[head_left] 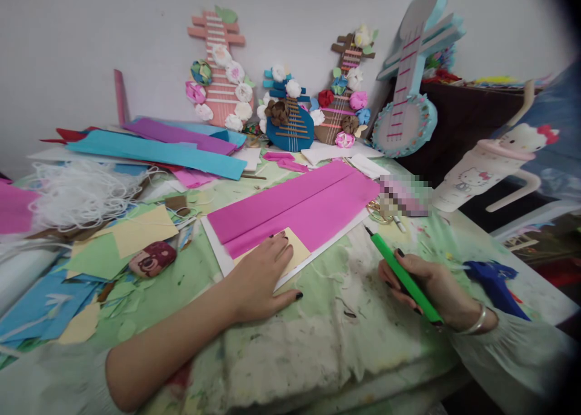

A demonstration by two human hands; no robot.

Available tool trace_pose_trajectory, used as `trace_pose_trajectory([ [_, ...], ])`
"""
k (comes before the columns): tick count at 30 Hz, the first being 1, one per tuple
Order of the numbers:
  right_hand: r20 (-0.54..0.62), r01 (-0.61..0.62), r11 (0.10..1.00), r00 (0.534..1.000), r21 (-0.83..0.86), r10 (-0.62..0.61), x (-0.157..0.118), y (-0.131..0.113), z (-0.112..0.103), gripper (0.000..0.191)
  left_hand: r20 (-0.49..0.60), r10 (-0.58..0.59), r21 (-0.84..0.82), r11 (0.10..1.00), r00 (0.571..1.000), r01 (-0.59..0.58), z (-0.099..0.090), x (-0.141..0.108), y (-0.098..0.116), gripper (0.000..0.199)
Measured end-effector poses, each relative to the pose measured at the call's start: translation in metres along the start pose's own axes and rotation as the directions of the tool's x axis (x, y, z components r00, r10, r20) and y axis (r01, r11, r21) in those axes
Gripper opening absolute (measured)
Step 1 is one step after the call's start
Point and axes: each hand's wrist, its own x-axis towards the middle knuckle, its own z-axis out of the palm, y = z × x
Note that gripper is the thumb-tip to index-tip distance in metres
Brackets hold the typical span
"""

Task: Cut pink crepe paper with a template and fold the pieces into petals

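My left hand [265, 268] lies flat, fingers stretched, pressing a small pale yellow paper piece [297, 248] onto a long magenta sheet [290, 206]. A fold line runs lengthwise along that sheet, and a white sheet [218, 248] shows under its edges. To the right, my right hand [422, 282] grips a slim green pen-like tool [403, 276], raised with its thin dark tip toward the papers. The tip touches nothing that I can see. Gold-handled scissors [379, 212] lie beyond it, by the magenta sheet's right end.
Paper-flower-decorated instrument models, among them a pink one [215, 82], a blue one [290, 121] and a light-blue one [403, 112], lean at the back. Coloured paper strips [158, 152], white string [86, 194] and scraps crowd the left. A tumbler [481, 170] stands right, near a dark blue object [494, 285].
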Motion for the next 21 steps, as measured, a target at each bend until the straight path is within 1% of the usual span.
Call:
trace_pose_trajectory([
  [4,0.058,-0.009,0.999,0.998,0.033,0.007,0.0005,0.0033,-0.0009,0.047,0.021,-0.008,0.018,1.0,1.0,0.008,-0.0017,0.0007,0.0011,0.059],
  [7,0.099,-0.003,0.999,0.995,0.052,-0.002,-0.0008,0.0029,0.0,0.047,0.01,-0.006,0.004,1.0,1.0,0.006,-0.0013,0.0006,0.0009,0.058],
  [12,0.141,-0.029,0.998,0.99,0.063,0.02,-0.0033,0.0001,0.0039,0.052,-0.002,-0.005,-0.019,1.0,1.0,0.005,0.0003,-0.0003,-0.0004,0.058],
  [21,0.128,-0.048,0.994,0.991,0.101,0.034,-0.0045,0.0024,0.009,0.054,0.038,-0.004,0.033,0.999,0.999,0.003,-0.0019,0.0016,0.0008,0.061],
])
